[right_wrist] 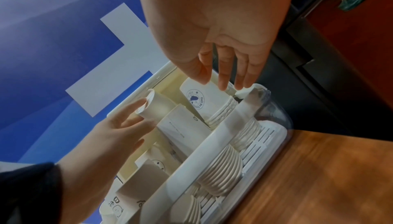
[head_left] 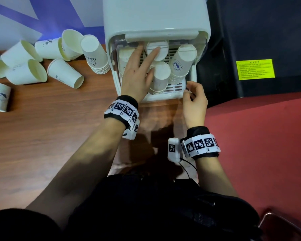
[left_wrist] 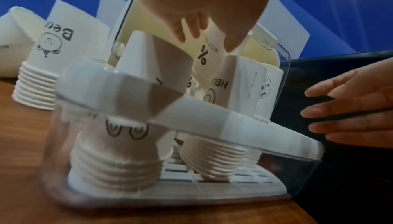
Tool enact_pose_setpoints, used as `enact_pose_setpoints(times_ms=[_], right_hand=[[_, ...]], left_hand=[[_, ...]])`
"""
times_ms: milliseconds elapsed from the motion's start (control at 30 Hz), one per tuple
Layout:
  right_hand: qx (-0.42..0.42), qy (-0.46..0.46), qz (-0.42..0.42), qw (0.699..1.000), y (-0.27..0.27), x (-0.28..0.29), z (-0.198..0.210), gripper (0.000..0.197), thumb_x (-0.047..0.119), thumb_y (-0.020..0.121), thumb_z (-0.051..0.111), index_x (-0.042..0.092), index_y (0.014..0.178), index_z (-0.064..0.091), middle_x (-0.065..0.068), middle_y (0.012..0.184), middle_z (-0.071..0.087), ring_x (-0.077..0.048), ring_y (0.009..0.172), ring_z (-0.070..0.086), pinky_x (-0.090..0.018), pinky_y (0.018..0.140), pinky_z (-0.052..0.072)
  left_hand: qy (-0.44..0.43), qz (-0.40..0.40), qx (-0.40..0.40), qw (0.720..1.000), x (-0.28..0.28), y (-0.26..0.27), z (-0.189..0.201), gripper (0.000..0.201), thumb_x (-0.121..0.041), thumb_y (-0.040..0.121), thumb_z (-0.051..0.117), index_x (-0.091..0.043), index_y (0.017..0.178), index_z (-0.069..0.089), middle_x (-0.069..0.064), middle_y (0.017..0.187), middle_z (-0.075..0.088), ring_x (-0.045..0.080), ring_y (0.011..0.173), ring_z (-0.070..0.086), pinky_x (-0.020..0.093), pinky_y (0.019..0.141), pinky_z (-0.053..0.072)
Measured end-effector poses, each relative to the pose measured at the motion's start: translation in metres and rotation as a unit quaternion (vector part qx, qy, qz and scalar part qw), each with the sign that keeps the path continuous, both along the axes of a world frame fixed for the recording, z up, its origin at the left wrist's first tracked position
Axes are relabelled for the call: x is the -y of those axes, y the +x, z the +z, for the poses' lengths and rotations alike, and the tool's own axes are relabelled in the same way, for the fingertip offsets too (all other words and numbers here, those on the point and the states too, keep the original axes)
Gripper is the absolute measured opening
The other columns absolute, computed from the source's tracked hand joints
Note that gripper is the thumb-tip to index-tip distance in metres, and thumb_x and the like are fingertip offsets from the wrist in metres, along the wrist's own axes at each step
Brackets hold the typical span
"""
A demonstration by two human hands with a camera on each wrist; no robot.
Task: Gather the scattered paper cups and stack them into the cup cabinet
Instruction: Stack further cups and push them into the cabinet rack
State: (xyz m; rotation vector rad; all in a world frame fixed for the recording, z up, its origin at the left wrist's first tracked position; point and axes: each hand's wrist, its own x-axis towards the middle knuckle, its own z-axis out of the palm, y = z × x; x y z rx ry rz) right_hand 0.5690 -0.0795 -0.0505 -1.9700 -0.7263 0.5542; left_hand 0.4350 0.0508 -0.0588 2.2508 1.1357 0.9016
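The white cup cabinet (head_left: 155,14) stands open at the back of the wooden table (head_left: 42,136), with several stacks of upturned paper cups inside. My left hand (head_left: 147,61) reaches in with straight fingers, the index finger resting on the base of the back stack (head_left: 163,53) and the thumb beside the front stack (head_left: 161,77). In the right wrist view these fingers touch that tilted stack (right_wrist: 157,105). My right hand (head_left: 192,94) hovers at the cabinet's front right corner, fingers relaxed and holding nothing. Several loose cups (head_left: 64,72) lie scattered to the left.
A tall stack of upturned cups (head_left: 96,54) stands just left of the cabinet. A black unit with a yellow label (head_left: 255,69) is to the right, above a red surface (head_left: 250,145). A blue and white wall (head_left: 16,18) lies behind.
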Motion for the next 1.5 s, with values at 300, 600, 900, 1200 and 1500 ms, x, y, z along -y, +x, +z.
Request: enact_pose_setpoints(times_ms=[300,600,900,1200,1500], right_hand=[[0.002,-0.002,-0.004,1.0,0.001,-0.001,-0.002,0.029,0.006,0.09,0.05,0.011,0.116,0.059,-0.003,0.115,0.063,-0.01,0.103,0.057,-0.017,0.091,0.043],[-0.005,-0.01,-0.014,1.0,0.001,-0.001,-0.002,0.028,0.007,0.091,0.05,0.011,0.117,0.059,-0.004,0.116,0.063,-0.013,0.11,0.057,-0.03,0.1,0.045],[-0.017,0.0,-0.018,1.0,0.001,-0.002,0.001,0.029,0.007,0.091,0.05,0.011,0.118,0.06,-0.001,0.114,0.064,0.008,0.088,0.055,-0.012,0.088,0.043],[-0.004,-0.002,0.001,1.0,-0.002,-0.011,0.008,0.03,0.005,0.091,0.049,0.01,0.118,0.06,-0.001,0.115,0.064,-0.005,0.102,0.058,-0.019,0.091,0.046],[0.005,-0.007,0.011,1.0,-0.003,-0.01,0.009,0.027,0.006,0.091,0.049,0.011,0.116,0.06,0.0,0.114,0.063,-0.01,0.107,0.058,-0.02,0.092,0.046]], left_hand=[[-0.093,-0.077,-0.093,0.988,-0.018,0.016,0.008,0.056,-0.048,0.092,0.044,-0.036,0.145,0.032,0.017,0.125,0.047,0.034,0.114,0.044,0.044,0.101,0.037],[-0.113,-0.064,-0.16,0.979,-0.02,0.023,0.011,0.064,-0.053,0.089,0.049,-0.034,0.147,0.029,0.02,0.12,0.049,0.034,0.116,0.046,0.039,0.096,0.039],[-0.146,-0.031,-0.141,0.979,-0.016,0.033,0.011,0.067,-0.057,0.085,0.05,-0.031,0.144,0.033,0.017,0.134,0.042,0.034,0.123,0.044,0.044,0.102,0.039],[-0.171,-0.021,-0.212,0.962,-0.019,0.043,0.016,0.076,-0.062,0.088,0.047,-0.019,0.147,0.027,0.015,0.147,0.033,0.033,0.133,0.036,0.042,0.107,0.033],[-0.186,-0.029,-0.199,0.962,-0.002,0.035,0.01,0.076,-0.065,0.091,0.039,-0.024,0.151,0.016,0.018,0.153,0.023,0.031,0.142,0.023,0.045,0.113,0.026]])
